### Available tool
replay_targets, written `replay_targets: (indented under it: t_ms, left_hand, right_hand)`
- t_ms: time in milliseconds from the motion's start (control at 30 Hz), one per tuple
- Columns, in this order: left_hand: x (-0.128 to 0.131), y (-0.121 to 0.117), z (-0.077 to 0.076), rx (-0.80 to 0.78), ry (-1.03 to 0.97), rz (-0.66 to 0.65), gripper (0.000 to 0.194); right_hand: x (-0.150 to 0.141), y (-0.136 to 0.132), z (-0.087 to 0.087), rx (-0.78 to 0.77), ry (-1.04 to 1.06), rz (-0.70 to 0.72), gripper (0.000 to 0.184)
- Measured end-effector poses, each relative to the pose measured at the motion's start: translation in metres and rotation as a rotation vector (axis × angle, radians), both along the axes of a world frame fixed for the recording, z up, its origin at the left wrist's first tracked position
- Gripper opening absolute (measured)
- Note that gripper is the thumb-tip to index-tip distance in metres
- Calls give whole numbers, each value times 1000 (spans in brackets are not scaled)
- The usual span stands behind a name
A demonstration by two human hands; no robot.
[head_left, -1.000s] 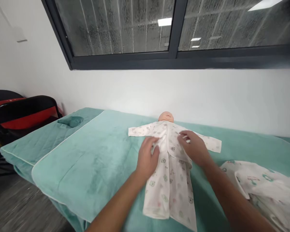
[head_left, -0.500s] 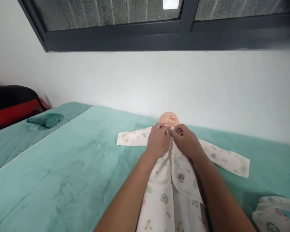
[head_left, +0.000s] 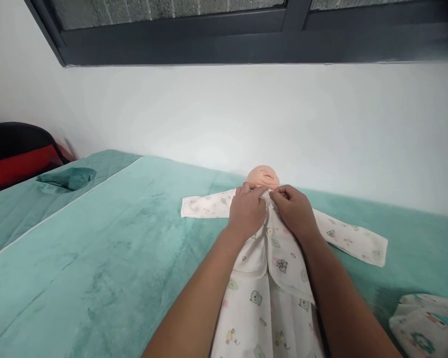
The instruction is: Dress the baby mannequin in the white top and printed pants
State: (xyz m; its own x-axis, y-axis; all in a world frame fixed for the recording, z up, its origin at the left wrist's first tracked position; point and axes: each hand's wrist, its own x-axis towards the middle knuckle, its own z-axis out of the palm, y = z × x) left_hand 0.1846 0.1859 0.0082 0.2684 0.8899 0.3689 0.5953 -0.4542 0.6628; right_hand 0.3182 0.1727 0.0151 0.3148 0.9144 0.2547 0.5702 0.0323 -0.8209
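Note:
A baby doll [head_left: 263, 176] lies on its back on a teal towel [head_left: 108, 248], head toward the wall. It wears a white printed baby garment [head_left: 272, 288] with both sleeves spread out sideways. My left hand [head_left: 247, 211] and my right hand [head_left: 293, 211] meet at the garment's neckline just below the doll's chin, fingers pinched on the two front edges of the fabric. The garment's front flaps overlap down the middle, with small buttons showing below my hands.
A second printed white cloth [head_left: 427, 323] lies bunched at the lower right. A folded dark teal cloth [head_left: 67, 177] rests at the far left of the bed. A black and red chair [head_left: 18, 154] stands beyond the left edge. The white wall is close behind the doll.
My hands moved from the garment's chest up to the neckline and now pinch the front edges there. The view has come closer and tilted down.

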Motion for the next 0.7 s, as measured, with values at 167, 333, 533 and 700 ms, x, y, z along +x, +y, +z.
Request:
replay_targets:
  t_ms: [167, 333, 533, 700]
  left_hand:
    - [0, -1, 3, -28, -51, 9, 47]
    - [1, -3, 7, -59, -79, 119, 38]
    - [1, -3, 5, -21, -84, 69, 34]
    - [-2, -6, 2, 18, -207, -23, 31]
  right_hand:
    - [3, 3, -4, 35, 133, -9, 18]
    - [3, 2, -5, 70, 202, -43, 17]
    - [2, 0, -3, 82, 231, -36, 15]
    - [5, -4, -2, 92, 324, 18, 14]
